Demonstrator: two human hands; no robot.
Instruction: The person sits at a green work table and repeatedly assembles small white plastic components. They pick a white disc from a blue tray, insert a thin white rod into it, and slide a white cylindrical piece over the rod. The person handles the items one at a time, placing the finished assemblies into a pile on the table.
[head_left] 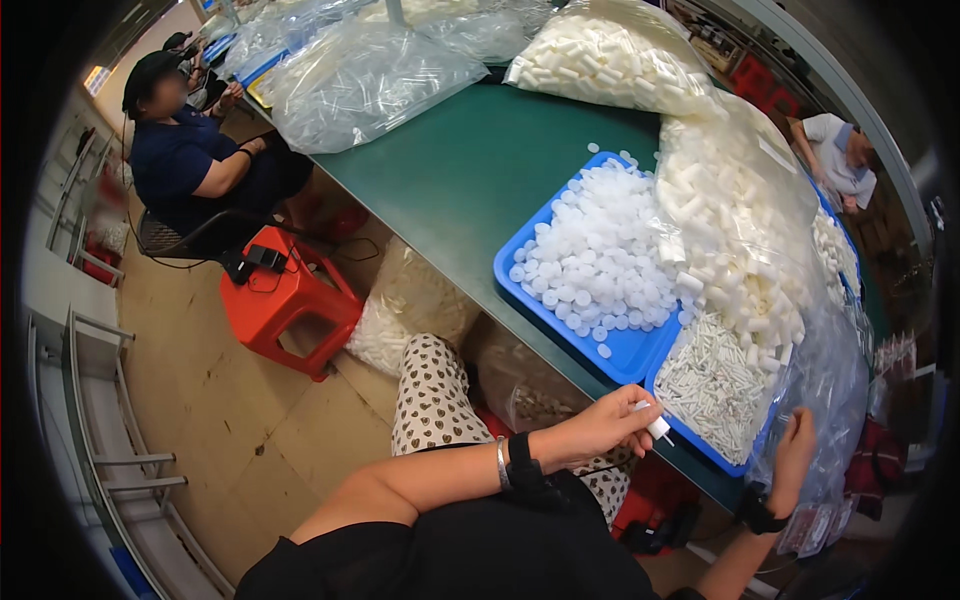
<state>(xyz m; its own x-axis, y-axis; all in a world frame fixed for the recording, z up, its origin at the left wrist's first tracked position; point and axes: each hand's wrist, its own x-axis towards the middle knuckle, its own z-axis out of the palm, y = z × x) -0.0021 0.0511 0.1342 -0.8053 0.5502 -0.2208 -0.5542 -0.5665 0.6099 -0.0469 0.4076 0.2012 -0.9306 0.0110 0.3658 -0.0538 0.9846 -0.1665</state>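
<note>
Head view: a green table (430,190) bears a bag (745,220) of white cylinders and, at its near edge, blue trays (625,368) of discs (595,250) and rods (712,375). By the rod tray's (703,447) right edge the right hand (795,450) half-curls, contents unclear; by its left corner the left hand (610,425) pinches a white tube (656,426).

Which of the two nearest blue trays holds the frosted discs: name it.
The left blue tray, heaped with frosted white discs. The right blue tray beside it has slim white rods at its near end instead.
</note>
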